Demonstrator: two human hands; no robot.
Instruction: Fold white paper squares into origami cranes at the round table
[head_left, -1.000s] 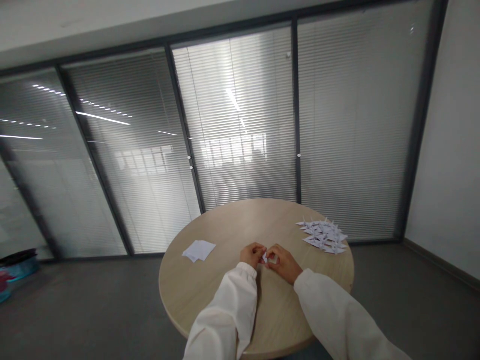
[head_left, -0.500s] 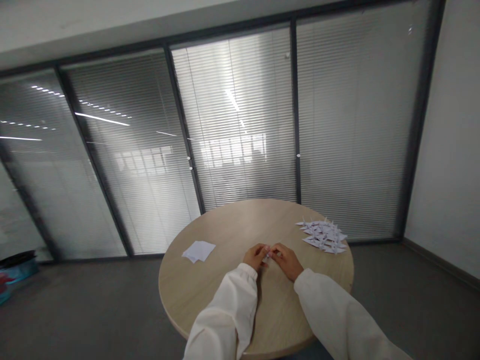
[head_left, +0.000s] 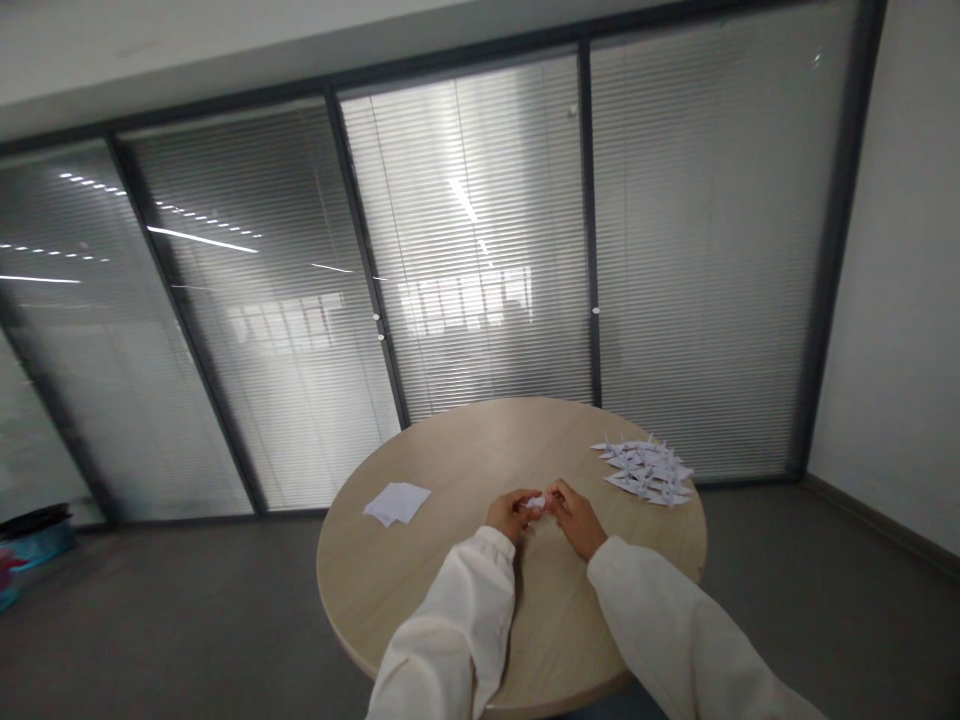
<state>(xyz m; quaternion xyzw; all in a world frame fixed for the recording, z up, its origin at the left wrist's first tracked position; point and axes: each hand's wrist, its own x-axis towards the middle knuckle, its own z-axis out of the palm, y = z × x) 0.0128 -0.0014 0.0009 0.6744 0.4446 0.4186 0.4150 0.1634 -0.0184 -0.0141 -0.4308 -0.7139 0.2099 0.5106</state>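
Note:
A small piece of folded white paper [head_left: 535, 502] is between my hands above the middle of the round table. My left hand [head_left: 513, 513] is closed with its thumb and fingers pinching the paper's left side. From the right, my right hand [head_left: 571, 516] is closed at the paper's other edge, its fingertips pressed together there. The fingers hide much of the paper, so its exact shape cannot be made out. To the right lies a pile of folded white paper cranes [head_left: 646, 472]. On the left are several loose white paper sheets [head_left: 397, 502].
The round wooden table [head_left: 450, 440] stands close to a glass partition with blinds [head_left: 480, 240]. A blue bin with a dark rim [head_left: 37, 538] is on the floor at the far left. A white wall [head_left: 900, 260] rises on the right.
My right fingertips have moved slightly up and apart from the left ones, and more of the folded paper shows between them. The pile and the sheets stay put.

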